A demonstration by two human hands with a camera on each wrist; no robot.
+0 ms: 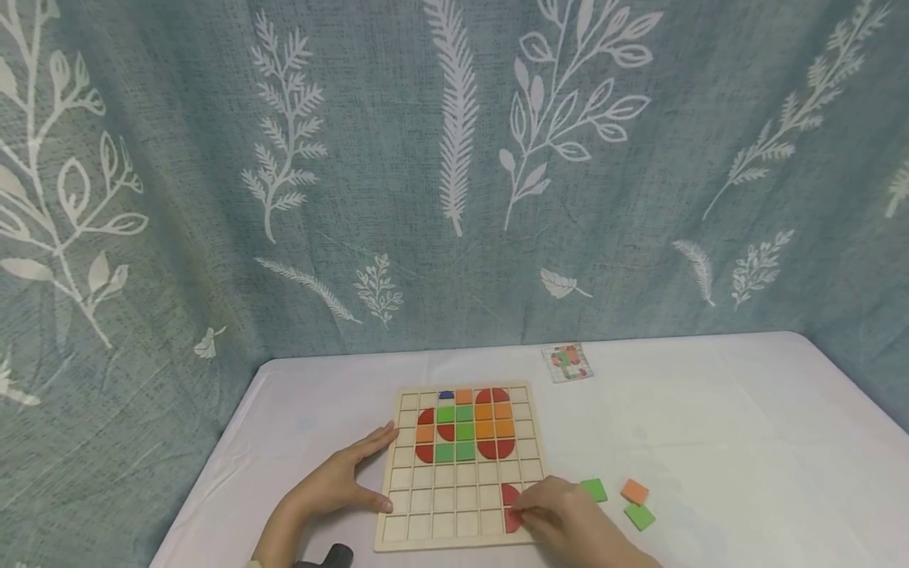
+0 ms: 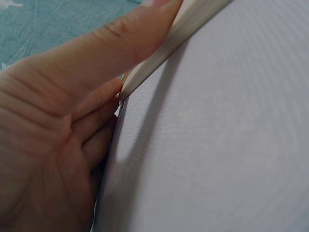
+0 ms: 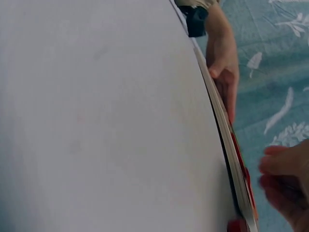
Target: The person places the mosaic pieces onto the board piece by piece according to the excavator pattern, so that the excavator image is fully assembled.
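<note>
A wooden grid board (image 1: 454, 543) lies on the table, with red, orange, green and blue tiles in some squares. My left hand (image 1: 339, 478) lies along its left side, fingers stretched out, the thumb and fingertips at the rim; the left wrist view shows the thumb (image 2: 111, 48) against the edge. Over the lower right corner, my right hand (image 1: 561, 513) has thumb and forefinger together on a red quarter-circle tile (image 1: 511, 522). Another red tile (image 1: 510, 495) sits just above. In the right wrist view the right fingers (image 3: 280, 162) are bent and blurred.
Right of the board lie two loose green tiles (image 1: 593, 490) and an orange tile (image 1: 635, 491). A pattern card (image 1: 567, 362) is beyond the board's far right corner. A leaf-print curtain (image 1: 398, 197) hangs behind the white-covered table (image 1: 724, 426). A black object (image 1: 338, 555) shows by the left forearm.
</note>
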